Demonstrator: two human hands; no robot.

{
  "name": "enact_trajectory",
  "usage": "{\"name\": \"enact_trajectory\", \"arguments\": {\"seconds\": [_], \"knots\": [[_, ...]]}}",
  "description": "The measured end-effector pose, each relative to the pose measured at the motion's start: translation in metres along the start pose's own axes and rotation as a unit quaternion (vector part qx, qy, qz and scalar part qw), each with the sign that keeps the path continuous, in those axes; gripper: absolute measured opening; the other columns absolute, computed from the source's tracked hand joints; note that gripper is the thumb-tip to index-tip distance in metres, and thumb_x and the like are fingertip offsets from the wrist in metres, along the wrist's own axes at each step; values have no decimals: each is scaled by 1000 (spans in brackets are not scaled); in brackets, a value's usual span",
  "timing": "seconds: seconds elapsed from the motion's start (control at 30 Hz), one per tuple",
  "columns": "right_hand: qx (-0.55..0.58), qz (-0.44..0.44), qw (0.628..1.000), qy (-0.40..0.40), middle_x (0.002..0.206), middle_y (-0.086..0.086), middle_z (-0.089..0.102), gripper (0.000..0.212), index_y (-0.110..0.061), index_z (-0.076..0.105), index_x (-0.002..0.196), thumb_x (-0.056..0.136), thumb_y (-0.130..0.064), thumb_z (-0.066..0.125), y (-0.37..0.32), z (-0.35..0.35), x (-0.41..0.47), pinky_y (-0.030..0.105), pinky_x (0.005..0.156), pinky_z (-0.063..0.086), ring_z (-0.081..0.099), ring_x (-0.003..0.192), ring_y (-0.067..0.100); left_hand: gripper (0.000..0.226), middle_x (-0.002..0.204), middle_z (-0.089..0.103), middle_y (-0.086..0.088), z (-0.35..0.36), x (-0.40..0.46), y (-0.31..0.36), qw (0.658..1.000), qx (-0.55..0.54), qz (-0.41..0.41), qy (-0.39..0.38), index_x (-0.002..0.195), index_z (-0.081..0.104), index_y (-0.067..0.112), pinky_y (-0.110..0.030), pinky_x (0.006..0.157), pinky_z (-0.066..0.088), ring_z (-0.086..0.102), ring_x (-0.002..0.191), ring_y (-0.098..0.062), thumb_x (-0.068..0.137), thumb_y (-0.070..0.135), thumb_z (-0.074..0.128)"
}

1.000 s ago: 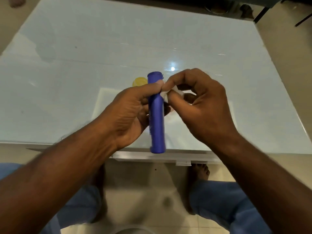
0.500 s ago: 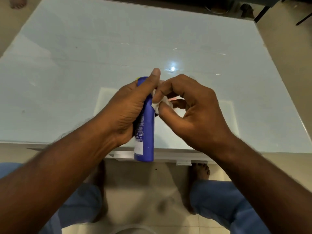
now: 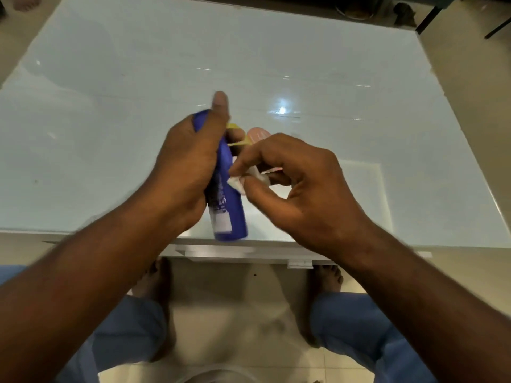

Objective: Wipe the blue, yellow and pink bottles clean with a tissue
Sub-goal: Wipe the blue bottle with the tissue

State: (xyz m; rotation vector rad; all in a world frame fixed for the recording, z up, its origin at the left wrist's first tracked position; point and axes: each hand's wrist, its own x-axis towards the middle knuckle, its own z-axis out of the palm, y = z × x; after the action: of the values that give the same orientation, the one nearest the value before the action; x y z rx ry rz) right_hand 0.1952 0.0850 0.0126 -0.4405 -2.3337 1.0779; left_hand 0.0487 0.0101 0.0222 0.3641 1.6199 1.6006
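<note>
Above the near edge of a pale glass table (image 3: 110,134), a left hand (image 3: 185,172) grips a tall blue plastic bottle (image 3: 229,205) while a right hand (image 3: 298,189) pinches a crumpled white tissue (image 3: 237,185) against its side, best rubbed firmly while turning the bottle, with yellow (image 3: 233,127) and pink (image 3: 257,134) bottles just behind.

I count three bottles: one blue bottle (image 3: 229,205), one yellow bottle (image 3: 234,126) that shows only as a sliver just behind it, and one pink bottle (image 3: 257,134) to the right of the yellow. One tissue (image 3: 240,184). Two hands: the left hand (image 3: 188,167) and the right hand (image 3: 301,189). One table (image 3: 138,78). Two bare feet on the floor, the left foot (image 3: 150,280) and the right foot (image 3: 326,277).
</note>
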Motion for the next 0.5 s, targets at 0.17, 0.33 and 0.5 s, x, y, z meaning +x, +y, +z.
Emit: {"name": "enact_trajectory", "arguments": {"seconds": [0.17,0.33,0.5], "knots": [[69,64,994,60,104,3,73,10,-6,74,106,98,-3,70,4,-3,2,33,77,66,74,98,18,43,90,76,-2,15,-12,-7,997,25,-9,-76,104,66,18,-35,74,62,76,83,-18,95,56,49],[70,37,996,-39,102,2,73,13,-14,76,101,91,-6,75,-2,-6,-1,32,76,63,71,94,20,40,94,76,0,-3,9,2,988,-146,8,42,107,60,16,-38,83,60,75,91,-20,94,54,55],[19,-22,999,-32,91,-5,70,14,-10,78,98,87,-2,77,-5,-1,-2,16,73,49,64,83,12,39,89,74,1,-13,14,4,985,-165,-7,52,100,61,18,-36,83,59,73,86,-18,91,56,59]]}}
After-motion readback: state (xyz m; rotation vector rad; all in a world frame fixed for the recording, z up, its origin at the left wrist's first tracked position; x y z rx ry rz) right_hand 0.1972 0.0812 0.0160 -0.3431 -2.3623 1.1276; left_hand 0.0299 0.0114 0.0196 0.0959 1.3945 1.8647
